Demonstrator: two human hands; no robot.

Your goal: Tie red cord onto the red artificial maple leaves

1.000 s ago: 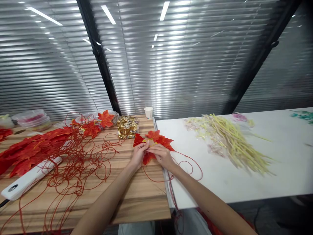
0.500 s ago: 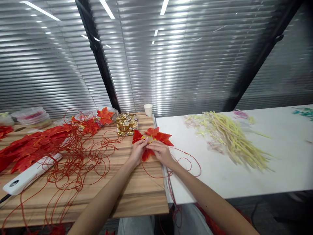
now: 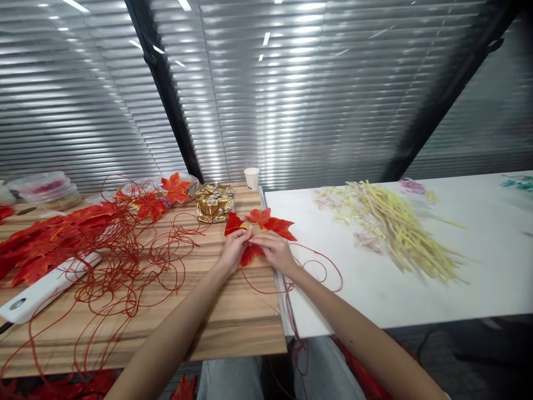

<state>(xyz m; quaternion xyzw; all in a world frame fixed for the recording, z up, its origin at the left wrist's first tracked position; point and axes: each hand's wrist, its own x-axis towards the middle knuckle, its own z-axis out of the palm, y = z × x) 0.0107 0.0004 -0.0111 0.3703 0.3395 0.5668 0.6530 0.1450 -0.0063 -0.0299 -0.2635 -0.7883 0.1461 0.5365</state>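
Near the middle of the view, a cluster of red artificial maple leaves (image 3: 280,226) with yellow parts sits over the wooden table's right edge. My left hand (image 3: 234,248) pinches the cluster's centre from the left, thumb up. From the right, my right hand (image 3: 273,250) has its fingers closed together at the same spot, touching my left fingertips. What lies between the fingertips is too small to make out. A thin red cord (image 3: 339,272) loops from the leaves over the white table and hangs down at the joint between the tables.
On the wooden table (image 3: 233,328) are tangled red cords (image 3: 125,261), piled red leaves (image 3: 62,233), a white power strip (image 3: 50,286), a gold wrapper bundle (image 3: 214,203) and a paper cup (image 3: 251,178). Yellow strips (image 3: 400,222) lie on the white table (image 3: 345,311).
The camera view has tilted slightly, so the tables appear higher. My hands stay at the leaf cluster, with the right fingers shifted slightly closer to the left.
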